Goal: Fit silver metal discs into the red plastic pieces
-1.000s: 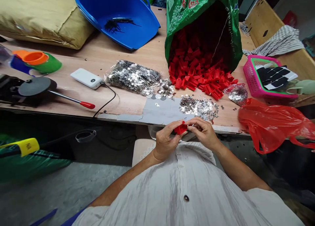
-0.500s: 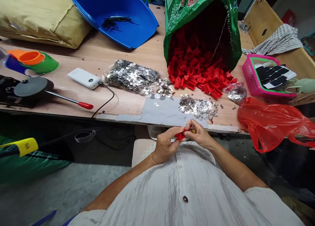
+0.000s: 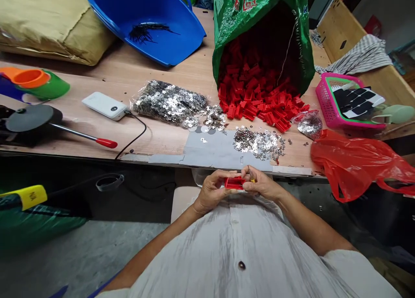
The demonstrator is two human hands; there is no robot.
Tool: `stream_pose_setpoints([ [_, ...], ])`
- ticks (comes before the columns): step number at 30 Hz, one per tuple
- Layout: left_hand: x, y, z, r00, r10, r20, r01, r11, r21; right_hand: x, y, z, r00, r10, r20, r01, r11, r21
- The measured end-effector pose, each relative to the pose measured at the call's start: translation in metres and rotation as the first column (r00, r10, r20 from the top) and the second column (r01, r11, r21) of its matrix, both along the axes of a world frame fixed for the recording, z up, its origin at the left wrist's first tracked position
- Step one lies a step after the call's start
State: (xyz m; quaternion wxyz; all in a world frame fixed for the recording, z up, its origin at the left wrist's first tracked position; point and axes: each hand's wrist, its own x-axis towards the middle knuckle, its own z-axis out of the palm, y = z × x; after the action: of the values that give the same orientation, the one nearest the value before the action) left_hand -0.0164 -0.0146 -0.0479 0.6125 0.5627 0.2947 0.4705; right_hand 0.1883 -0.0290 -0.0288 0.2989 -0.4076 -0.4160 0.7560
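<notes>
Bright worktable (image 3: 97,81) under soft light, seemingly from overhead, with darkness beneath; wide-angle view, sharpest near the middle.
Loose metal pieces (image 3: 259,143) glitter, some bleached to white; glossy highlights streak the green sack (image 3: 231,23) and red plastic bag (image 3: 353,155), while the sack's inside sinks into deep shadow; the blue tub (image 3: 178,34) casts a soft shadow; the floor (image 3: 136,241) is dim grey; shapes stretch and soften toward the edges; the left hand (image 3: 210,192) and right hand (image 3: 264,186) are fairly clear, but fine detail between the fingertips is too small to read.
</notes>
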Motion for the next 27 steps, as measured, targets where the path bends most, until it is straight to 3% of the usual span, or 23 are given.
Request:
stream_pose_setpoints([
  [2,0.001,0.002,0.001,0.998,0.016,0.067,-0.008,0.993,-0.118,0.009,0.014,0.006,0.977,-0.003,0.212,-0.034,0.984,0.175],
  [3,0.002,0.002,0.001,0.996,0.033,0.085,-0.018,0.986,-0.166,0.015,0.023,0.009,0.930,-0.090,0.355,-0.025,0.952,0.306],
  [5,0.003,0.003,0.002,0.992,0.067,0.104,-0.040,0.970,-0.239,0.025,0.042,0.011,0.707,-0.349,0.615,-0.069,0.831,0.552],
  [6,0.004,0.003,0.003,0.991,0.080,0.109,-0.048,0.962,-0.269,0.029,0.050,0.012,0.574,-0.439,0.691,-0.138,0.780,0.610],
  [8,0.004,0.004,0.004,0.989,0.098,0.107,-0.060,0.948,-0.313,0.033,0.065,0.011,0.369,-0.508,0.778,-0.289,0.733,0.616],
  [11,0.005,0.004,0.004,0.988,0.120,0.093,-0.081,0.934,-0.348,0.033,0.078,0.008,0.231,-0.496,0.837,-0.419,0.725,0.546],
  [14,0.005,0.005,0.004,0.985,0.146,0.092,-0.102,0.922,-0.373,0.031,0.085,0.006,0.192,-0.467,0.863,-0.469,0.729,0.499],
  [21,0.005,0.006,0.001,0.983,0.165,0.079,-0.124,0.917,-0.378,0.031,0.092,0.007,0.194,-0.422,0.886,-0.477,0.748,0.461],
  [27,0.009,0.011,0.003,0.979,0.194,0.062,-0.156,0.910,-0.384,0.034,0.090,0.013,0.345,-0.418,0.841,-0.352,0.772,0.529],
])
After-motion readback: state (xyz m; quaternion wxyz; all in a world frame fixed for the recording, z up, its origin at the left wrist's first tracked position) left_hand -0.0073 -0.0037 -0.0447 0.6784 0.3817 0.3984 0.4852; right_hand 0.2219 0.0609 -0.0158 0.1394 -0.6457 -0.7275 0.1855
